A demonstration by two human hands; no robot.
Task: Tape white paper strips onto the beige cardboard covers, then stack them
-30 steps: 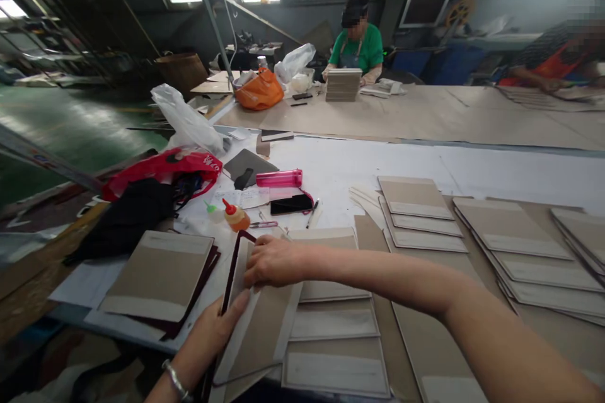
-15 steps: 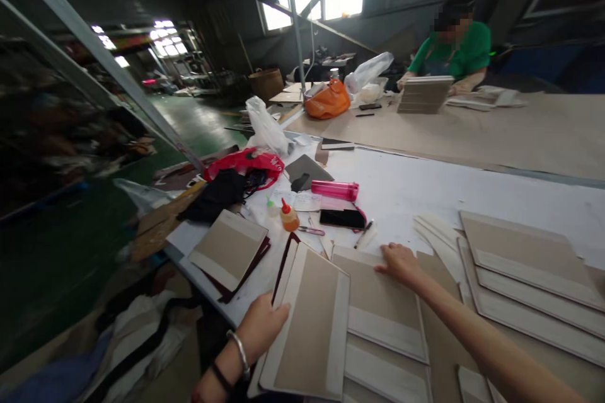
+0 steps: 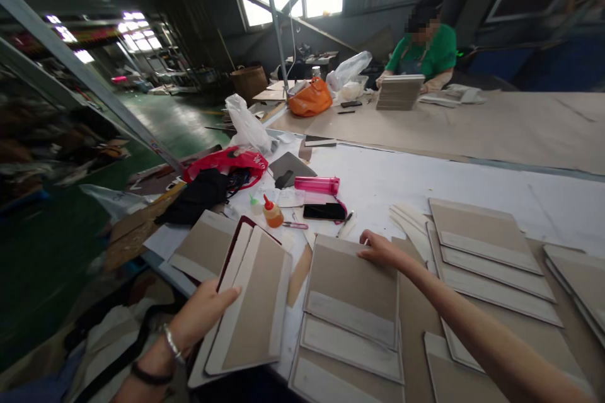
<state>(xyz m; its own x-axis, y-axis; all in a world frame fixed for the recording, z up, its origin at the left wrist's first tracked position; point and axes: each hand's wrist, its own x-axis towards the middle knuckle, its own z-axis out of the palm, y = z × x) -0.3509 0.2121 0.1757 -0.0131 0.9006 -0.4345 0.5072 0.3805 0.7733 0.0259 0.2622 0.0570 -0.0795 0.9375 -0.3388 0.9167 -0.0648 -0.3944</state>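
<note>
Tan board panel [image 3: 250, 299] is held tilted by the left hand [image 3: 203, 312] at 7 o'clock, the open right hand [image 3: 380, 250] is rested on a second panel [image 3: 352, 289], and fanned panel stacks [image 3: 482, 233] are left lying at 3 o'clock.

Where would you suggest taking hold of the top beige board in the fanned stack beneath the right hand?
Take the board by its far edge, from above, where the right hand rests. It lies flat and overlaps the lower boards nearer the person, so that edge looks freest to lift.
</note>
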